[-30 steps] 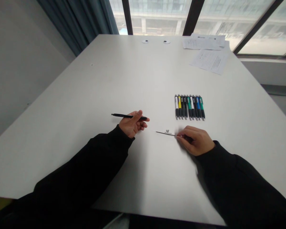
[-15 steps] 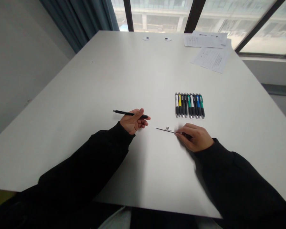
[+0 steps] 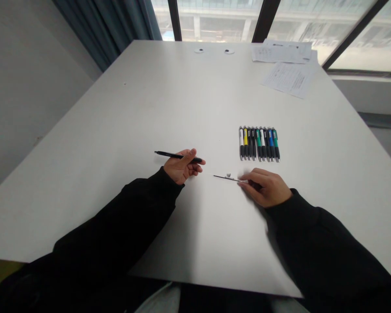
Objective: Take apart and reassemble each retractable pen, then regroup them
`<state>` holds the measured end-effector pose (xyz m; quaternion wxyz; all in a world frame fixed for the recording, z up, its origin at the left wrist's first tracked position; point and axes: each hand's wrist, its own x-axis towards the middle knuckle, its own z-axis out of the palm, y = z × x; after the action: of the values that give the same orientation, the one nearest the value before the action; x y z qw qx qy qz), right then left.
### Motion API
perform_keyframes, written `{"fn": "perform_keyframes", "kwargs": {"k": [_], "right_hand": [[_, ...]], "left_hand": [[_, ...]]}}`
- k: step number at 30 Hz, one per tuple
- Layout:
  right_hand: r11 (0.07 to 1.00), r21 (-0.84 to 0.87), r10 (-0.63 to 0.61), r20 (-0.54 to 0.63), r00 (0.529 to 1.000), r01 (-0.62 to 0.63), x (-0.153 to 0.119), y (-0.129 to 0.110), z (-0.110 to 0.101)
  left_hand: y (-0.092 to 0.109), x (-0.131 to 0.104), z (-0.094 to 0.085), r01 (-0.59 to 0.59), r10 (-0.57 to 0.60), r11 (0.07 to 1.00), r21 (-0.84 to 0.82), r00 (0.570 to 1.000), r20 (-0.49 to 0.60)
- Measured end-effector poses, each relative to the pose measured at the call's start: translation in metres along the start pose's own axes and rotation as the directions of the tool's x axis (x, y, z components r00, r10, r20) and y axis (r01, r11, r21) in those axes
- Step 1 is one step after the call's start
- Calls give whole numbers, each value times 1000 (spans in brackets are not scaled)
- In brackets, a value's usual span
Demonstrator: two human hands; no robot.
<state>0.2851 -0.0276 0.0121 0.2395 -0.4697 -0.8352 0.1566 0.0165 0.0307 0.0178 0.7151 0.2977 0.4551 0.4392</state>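
Observation:
My left hand (image 3: 183, 167) is closed on a black pen barrel (image 3: 169, 154), thumb on top, with the barrel lying across the fingers. To its right, my right hand (image 3: 265, 187) pinches the right end of a thin dark refill (image 3: 224, 177) low over the white table (image 3: 202, 243). Tiny metallic pen parts (image 3: 228, 175) lie just beside the refill. Beyond my right hand is a row of several pens (image 3: 259, 144) with white, yellow, black, green and blue barrels, side by side.
Printed papers (image 3: 288, 78) lie at the far right of the table. Two small white oval objects (image 3: 199, 51) sit near the far edge. Behind the table are a blue curtain (image 3: 117, 30) and windows.
The refill in my right hand has turned slightly, and the fingertips have shifted a little left. My left hand and its pen barrel look the same.

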Motion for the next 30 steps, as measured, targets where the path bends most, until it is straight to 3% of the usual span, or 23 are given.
{"fn": "perform_keyframes", "kwargs": {"k": [21,26,30], "right_hand": [[1000,-12,8,4,1000,-8,1,2,1],[1000,17,-9,-113,994,11,-1,-7,-1],[988,115,-88,-150,985,106,-4,-31,-4]], "left_hand": [[-1,2,-2,-18,18,1000,-7,999,32],[-11,-5,0,-52,49,998,27,991,123],[-35,-27,17,29,-23,999,-13,950,311]]}}
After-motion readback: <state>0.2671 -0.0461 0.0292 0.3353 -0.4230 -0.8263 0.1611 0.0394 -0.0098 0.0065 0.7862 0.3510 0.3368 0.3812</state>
